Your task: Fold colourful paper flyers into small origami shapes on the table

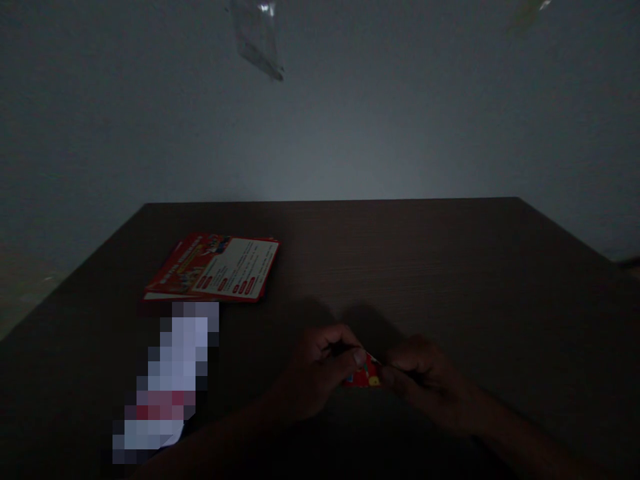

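Near the front of the dark table, my left hand (320, 370) pinches a small red printed piece of paper or card (369, 375) between thumb and fingers. It has patches of yellow, green and blue, and a pale upper edge. On the other side, my right hand (433, 383) grips the piece's right end with thumb and fingertips. Much of the piece is hidden behind the fingers, and the dim light hides whether it is folded.
To the left lies a stack of red and white printed sheets (215, 267). A bright, pixelated long object (170, 373) rests in front of it, its kind obscured. The brown table (400, 253) meets a grey wall, where a clear plastic pouch (257, 37) hangs.
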Motion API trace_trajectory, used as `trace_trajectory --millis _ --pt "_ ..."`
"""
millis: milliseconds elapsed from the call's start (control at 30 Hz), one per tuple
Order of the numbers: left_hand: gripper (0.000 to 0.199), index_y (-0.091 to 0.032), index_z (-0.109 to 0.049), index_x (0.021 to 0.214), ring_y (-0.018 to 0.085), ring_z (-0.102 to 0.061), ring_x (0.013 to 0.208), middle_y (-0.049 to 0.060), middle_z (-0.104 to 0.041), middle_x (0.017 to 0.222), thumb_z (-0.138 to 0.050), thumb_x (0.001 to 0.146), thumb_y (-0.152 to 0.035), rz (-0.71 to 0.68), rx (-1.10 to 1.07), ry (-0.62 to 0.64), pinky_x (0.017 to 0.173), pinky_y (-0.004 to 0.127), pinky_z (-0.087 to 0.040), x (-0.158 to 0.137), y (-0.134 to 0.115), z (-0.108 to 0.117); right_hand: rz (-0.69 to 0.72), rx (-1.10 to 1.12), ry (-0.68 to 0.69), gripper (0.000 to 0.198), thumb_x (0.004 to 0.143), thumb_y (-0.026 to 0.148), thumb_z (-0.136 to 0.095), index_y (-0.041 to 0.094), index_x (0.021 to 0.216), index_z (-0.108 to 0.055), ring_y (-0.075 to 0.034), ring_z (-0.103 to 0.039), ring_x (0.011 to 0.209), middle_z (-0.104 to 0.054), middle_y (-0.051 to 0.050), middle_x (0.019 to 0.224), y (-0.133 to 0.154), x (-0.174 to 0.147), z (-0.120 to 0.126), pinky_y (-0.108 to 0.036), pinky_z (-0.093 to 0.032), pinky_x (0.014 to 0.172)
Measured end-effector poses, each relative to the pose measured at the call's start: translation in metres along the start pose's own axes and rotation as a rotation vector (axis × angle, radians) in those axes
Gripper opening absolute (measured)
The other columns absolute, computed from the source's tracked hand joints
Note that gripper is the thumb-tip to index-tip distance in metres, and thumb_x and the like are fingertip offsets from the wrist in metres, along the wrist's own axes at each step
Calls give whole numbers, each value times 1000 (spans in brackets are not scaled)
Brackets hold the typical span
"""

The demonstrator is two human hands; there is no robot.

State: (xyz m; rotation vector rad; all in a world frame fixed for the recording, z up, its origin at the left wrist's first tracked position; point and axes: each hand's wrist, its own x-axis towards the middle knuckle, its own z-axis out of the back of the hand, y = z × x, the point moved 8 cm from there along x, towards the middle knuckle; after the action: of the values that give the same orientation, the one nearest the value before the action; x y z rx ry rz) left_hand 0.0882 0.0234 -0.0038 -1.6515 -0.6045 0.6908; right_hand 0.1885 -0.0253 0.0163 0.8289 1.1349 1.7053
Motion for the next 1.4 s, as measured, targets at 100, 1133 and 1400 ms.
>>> trace_trajectory --millis 100,1133,1400 --pt "21 -14 -60 71 10 -47 59 -1 -54 64 -63 78 -34 5 -3 5 55 21 -35 0 0 0 -61 88 -9 43 92 39 -42 19 55 -31 -6 -23 45 -25 7 51 -6 -2 -1 -22 -19 43" --pt "27 -13 -58 70 8 -47 53 -2 -53 60 -54 87 -34 -87 184 80 50 18 -34 -5 -8 -7 -115 255 73 40 91 41 -45 16 61 -48 -5 -30 47 -37 6 52 -8 2 -13 -19 -23 42" --pt "13 -15 -61 95 12 -58 73 3 -62 80 -51 88 -20 -367 274 -3 66 21 -44 -11 -25 -4 -244 828 104 29 84 38 -59 13 69 -59 -4 -34 35 -38 9 42 -23 -2 -20 -20 -42 42"
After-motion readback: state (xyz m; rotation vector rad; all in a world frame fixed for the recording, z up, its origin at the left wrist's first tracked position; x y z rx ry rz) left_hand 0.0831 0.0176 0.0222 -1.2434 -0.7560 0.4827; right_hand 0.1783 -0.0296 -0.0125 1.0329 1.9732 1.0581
